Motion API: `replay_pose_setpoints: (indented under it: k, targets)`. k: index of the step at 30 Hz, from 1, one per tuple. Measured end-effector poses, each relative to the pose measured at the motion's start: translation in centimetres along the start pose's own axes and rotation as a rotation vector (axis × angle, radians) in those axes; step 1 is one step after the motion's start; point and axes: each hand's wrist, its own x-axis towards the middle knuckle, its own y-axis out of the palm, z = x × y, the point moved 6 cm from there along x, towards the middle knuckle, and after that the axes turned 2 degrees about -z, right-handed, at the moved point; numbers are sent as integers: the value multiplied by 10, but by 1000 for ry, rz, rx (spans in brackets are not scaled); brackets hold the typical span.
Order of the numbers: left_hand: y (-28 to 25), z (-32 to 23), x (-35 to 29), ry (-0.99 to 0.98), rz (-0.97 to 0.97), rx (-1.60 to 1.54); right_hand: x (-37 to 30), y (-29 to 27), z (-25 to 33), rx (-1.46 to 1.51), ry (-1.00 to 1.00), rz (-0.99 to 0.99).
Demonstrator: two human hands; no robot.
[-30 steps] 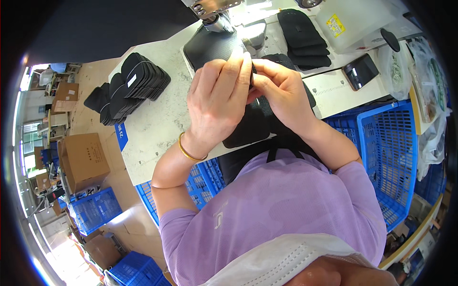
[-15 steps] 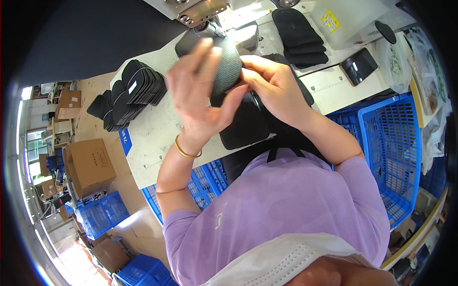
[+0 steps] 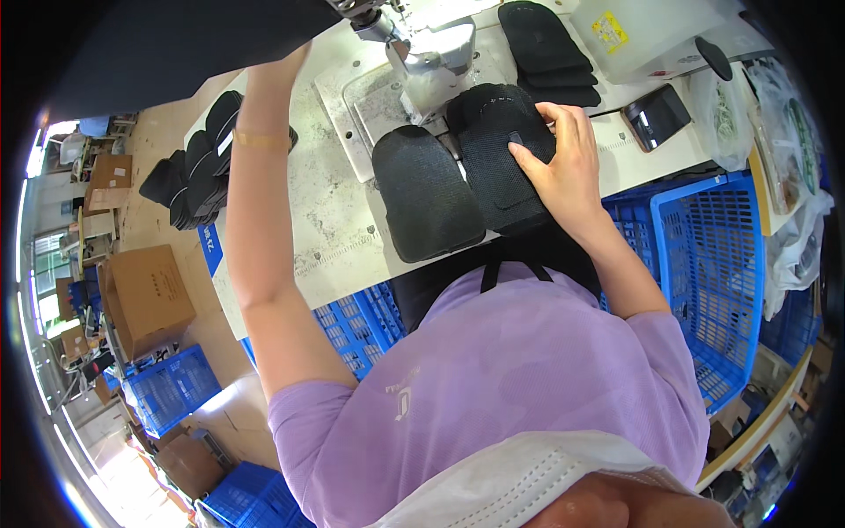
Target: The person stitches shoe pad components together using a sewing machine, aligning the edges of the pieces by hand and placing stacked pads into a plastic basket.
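Note:
My right hand (image 3: 563,167) lies flat on a black mesh padded piece (image 3: 488,176) on the white work table (image 3: 326,220), its thumb on a small black tab near the piece's top. Just left of it lies a second black mesh piece (image 3: 422,207), which nothing touches. Both sit right below the sewing machine head (image 3: 427,53). My left arm stretches up and to the left, a gold bracelet on the wrist. My left hand (image 3: 283,63) reaches the dark upper rim of the picture, which hides its fingers.
A stack of black pieces (image 3: 546,44) lies behind the machine, another pile (image 3: 198,167) at the table's left end. A dark phone (image 3: 656,114) sits right of my right hand. Blue crates (image 3: 713,264) stand at right and under the table, a cardboard box (image 3: 145,295) on the floor at left.
Both hands held a black piece up together near my chest. Now the pieces lie on the table, my right hand presses on one, and my left arm has swung up to the far left.

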Motion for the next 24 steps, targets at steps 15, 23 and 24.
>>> replay_pose_setpoints:
  k: [15,23,24]
  targets:
    - [25,11,-118,-164,34,-487,16,-39,-1,477,-56,-464]
    - [27,-20,-123,-288,67,-1033,43,5,79,961,54,375]
    - [22,-16,-125,-325,10,-1027,40,4,79,968,53,375]
